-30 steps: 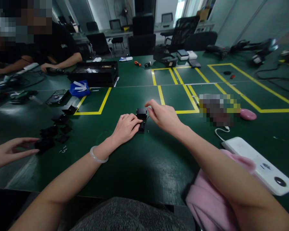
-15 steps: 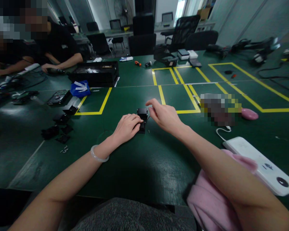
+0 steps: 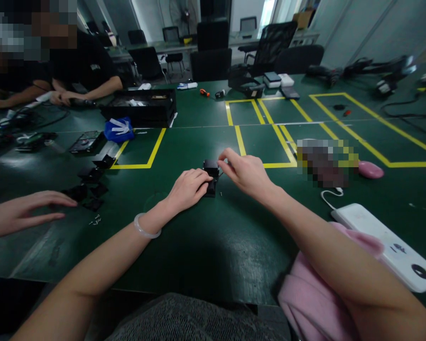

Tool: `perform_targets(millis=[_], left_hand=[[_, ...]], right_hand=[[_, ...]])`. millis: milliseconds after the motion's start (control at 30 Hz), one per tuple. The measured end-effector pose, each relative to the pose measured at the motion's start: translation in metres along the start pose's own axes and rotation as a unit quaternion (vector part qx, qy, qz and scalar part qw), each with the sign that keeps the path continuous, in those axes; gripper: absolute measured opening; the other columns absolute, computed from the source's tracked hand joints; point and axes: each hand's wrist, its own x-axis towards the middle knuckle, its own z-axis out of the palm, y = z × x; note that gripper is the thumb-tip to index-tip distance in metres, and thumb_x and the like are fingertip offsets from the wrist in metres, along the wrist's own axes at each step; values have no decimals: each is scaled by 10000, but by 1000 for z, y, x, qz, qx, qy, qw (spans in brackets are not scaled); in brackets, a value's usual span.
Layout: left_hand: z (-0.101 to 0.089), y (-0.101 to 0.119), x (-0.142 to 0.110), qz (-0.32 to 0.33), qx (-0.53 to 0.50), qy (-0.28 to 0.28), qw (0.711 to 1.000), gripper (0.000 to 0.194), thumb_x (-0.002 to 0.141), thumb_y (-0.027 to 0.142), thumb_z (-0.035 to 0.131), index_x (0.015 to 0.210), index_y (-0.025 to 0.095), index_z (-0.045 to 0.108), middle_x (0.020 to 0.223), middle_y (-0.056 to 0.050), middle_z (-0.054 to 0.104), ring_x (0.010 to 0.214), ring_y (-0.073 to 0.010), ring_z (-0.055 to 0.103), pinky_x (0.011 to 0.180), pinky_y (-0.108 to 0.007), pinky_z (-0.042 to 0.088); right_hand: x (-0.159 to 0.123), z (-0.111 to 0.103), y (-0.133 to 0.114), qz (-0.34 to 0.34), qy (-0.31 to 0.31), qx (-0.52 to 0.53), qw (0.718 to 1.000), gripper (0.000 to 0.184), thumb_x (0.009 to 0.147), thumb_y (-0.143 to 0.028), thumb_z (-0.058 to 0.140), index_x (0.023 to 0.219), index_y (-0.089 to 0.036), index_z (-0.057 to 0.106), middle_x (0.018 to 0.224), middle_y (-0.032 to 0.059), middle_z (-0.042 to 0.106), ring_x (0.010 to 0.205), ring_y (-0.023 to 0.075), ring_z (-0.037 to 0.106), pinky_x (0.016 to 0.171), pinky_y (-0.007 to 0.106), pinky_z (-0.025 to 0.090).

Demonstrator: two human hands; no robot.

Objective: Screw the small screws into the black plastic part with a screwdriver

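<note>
On the table in front of me, a small black plastic part (image 3: 210, 166) with a boxy upper end stands partly hidden by my fingers. My left hand (image 3: 189, 188) is closed on its lower end and presses it to the tabletop. At its right side my right hand (image 3: 246, 173) pinches with thumb and index finger around a thin metal tool (image 3: 220, 174), of which only a short length shows. A single small screw (image 3: 220, 193) lies just right of the part.
Another person's hand (image 3: 31, 210) reaches in from the left beside several black parts (image 3: 98, 190) and loose screws (image 3: 96, 220). A black bin (image 3: 145, 111) and blue bag (image 3: 118, 130) stand beyond. On the right lie a white power bank (image 3: 383, 241), pink cloth (image 3: 305, 293) and pink mouse (image 3: 370, 169).
Another person's hand has come in from the left, over the loose black parts. My hands stay at the black part; the right fingers have shifted very slightly.
</note>
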Motion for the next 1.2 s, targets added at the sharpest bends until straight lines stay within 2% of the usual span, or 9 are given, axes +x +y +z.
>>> perform_targets(millis=[233,367,533,733,900,1067,1200], left_hand=[[1,-8,-6,5,-45,-5,999,285,1011,299,446,1207,200,629,1222,-89,647,1097,-236,598,956,-404,498],[-1,-16,-10,6,-79,-37,996,333,1003,341,471,1287,217,594,1319,-99,601,1199,-253,571,1010,-436,499],[0,-22,-12,0,-102,-71,992,422,953,308,558,1366,223,534,1278,-105,598,1164,-264,590,971,-439,526],[3,-26,-13,8,-103,-67,992,415,967,280,550,1379,238,521,1250,-100,601,1145,-260,590,954,-435,527],[2,-24,-12,14,-81,-70,994,409,983,290,531,1387,230,513,1264,-103,591,1128,-257,590,937,-418,528],[4,-21,-12,31,-67,-60,995,408,995,299,501,1395,217,516,1298,-114,579,1172,-268,562,995,-446,503],[4,-19,-12,27,-71,-62,995,416,1003,304,473,1410,222,504,1312,-116,568,1191,-273,547,1018,-463,491]], right_hand=[[0,1,0,-4,11,20,1000,366,1002,-335,322,1234,-181,560,803,47,714,682,169,617,597,265,265],[0,-1,1,7,-3,-1,1000,355,1012,-392,328,1131,-200,601,782,45,707,679,176,617,586,271,240],[1,-2,0,5,-8,10,1000,363,1002,-327,334,1251,-187,557,832,53,720,705,176,623,597,267,258],[1,-2,2,15,-16,-6,1000,361,1010,-377,327,1160,-196,602,805,55,713,692,179,613,590,276,237],[0,-1,5,12,1,20,1000,369,994,-303,325,1261,-175,546,825,58,714,703,174,608,598,272,263],[1,0,8,30,-9,-7,999,355,1012,-375,327,1121,-194,612,803,58,707,699,176,604,601,278,248],[2,0,9,33,-3,30,999,367,994,-296,328,1258,-171,551,851,67,708,710,171,598,622,274,285]])
